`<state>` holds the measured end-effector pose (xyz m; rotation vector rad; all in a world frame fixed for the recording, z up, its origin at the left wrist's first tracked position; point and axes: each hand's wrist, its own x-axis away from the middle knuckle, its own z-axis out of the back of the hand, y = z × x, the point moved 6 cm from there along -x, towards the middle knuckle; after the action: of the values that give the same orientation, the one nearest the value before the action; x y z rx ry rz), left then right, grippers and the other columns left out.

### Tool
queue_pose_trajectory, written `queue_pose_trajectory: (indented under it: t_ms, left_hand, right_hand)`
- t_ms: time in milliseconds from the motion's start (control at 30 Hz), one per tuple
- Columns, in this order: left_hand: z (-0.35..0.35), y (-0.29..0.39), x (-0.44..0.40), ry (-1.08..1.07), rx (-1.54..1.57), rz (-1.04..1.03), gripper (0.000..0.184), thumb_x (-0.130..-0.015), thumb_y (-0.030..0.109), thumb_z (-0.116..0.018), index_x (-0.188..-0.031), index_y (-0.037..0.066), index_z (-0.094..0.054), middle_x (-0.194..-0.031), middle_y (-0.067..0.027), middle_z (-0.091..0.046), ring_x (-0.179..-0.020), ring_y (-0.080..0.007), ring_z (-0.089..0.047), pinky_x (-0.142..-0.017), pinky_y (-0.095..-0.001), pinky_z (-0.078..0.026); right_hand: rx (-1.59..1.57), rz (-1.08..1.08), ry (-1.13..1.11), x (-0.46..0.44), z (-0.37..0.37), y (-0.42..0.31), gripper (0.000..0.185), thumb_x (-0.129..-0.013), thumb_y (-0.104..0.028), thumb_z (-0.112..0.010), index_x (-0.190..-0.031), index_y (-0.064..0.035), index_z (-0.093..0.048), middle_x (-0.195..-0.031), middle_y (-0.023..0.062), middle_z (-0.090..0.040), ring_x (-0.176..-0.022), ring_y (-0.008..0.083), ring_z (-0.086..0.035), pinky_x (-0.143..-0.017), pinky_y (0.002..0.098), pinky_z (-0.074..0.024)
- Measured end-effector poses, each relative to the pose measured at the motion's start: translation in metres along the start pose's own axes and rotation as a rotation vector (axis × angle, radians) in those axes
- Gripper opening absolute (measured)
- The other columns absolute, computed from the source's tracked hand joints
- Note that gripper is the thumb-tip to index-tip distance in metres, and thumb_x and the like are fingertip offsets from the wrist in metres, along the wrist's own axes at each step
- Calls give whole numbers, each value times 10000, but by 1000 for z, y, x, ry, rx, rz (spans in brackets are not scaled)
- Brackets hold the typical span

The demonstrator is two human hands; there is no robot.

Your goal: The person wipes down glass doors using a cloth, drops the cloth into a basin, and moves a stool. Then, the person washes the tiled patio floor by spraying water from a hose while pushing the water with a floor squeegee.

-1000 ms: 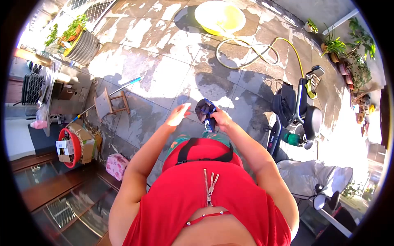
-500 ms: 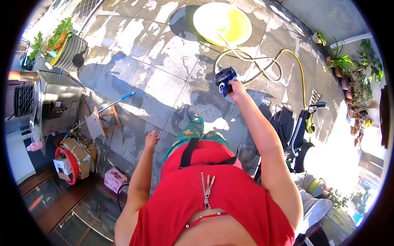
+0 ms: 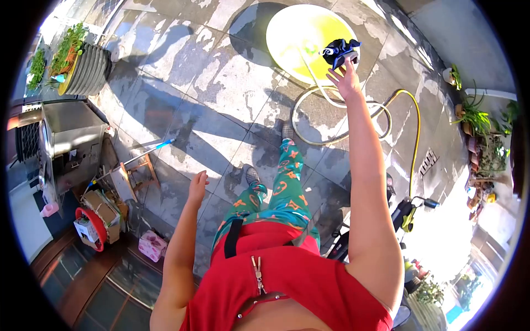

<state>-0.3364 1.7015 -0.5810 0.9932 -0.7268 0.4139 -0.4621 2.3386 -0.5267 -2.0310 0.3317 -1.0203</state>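
Note:
My right hand (image 3: 346, 81) is stretched far forward, fingers spread and open, at the near edge of a dark blue and black cloth (image 3: 339, 53). The cloth is over the right part of a round yellow basin (image 3: 287, 41); whether it hangs in the air or touches the basin I cannot tell. My left hand (image 3: 199, 185) hangs low on the left above the floor tiles, its fingers loosely curled and slightly apart, with nothing in it. One end of a pale hose (image 3: 317, 83) reaches into the basin.
Hose loops (image 3: 298, 129) lie near my forward foot, joining a yellow hose (image 3: 417, 132). On the left are a small wooden stool (image 3: 124, 182), a blue-tipped pole (image 3: 160, 145), a metal cabinet (image 3: 77, 132) and a red tub (image 3: 101, 226). A scooter (image 3: 406, 212) stands at right.
My right arm has reached further forward with the cloth, and its fingers have spread. The basin and hose appear closer as I have stepped forward. My left hand stays low.

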Motion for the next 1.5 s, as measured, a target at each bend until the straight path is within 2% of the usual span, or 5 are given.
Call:
queue_pose_trajectory:
  t_ms: [200,633,933,1233,1500]
  left_hand:
    - [-72,-49,-39,70,7,301,413,-978,360,-495,-1218,40,-599,-1040,-66,-650,-828,-132,-609,-732,-271,-454]
    - [-258,-50,-98,-195,129,489,450,-996,338,-497,-1307,15,-532,-1126,-92,-643,-1034,-161,-596,-847,-288,-485]
    - [-273,-102,-113,-100,218,389,407,-999,320,-490,-1319,74,-539,-1115,-78,-637,-1017,-160,-599,-881,-294,-469]
    - [-230,-114,-109,48,334,306,383,-973,304,-532,-1233,27,-584,-1060,-100,-660,-919,-191,-617,-819,-315,-478]
    - [-201,-86,-67,-26,505,111,392,-1006,272,-485,-1293,9,-537,-1096,-80,-638,-1033,-138,-584,-911,-282,-450]
  right_hand:
    - [1187,10,126,-191,80,118,609,-877,-344,-633,-1378,-38,-469,-1356,226,-512,-1262,308,-491,-995,392,-425]
    - [1617,-114,3,-433,294,330,766,-773,-558,-637,-1334,-50,-521,-1288,243,-562,-1217,373,-527,-1018,445,-410]
    - [2215,190,-109,-373,192,303,548,-785,-411,-684,-1195,-70,-558,-1173,262,-544,-1075,407,-572,-909,468,-467]
    - [1755,441,-255,-315,158,377,350,-975,-355,-470,-1127,-42,-510,-1038,221,-583,-942,407,-573,-817,488,-420]
    - [1427,290,-594,-12,39,339,281,-985,-185,-466,-1189,4,-499,-948,150,-511,-896,276,-516,-806,373,-413]
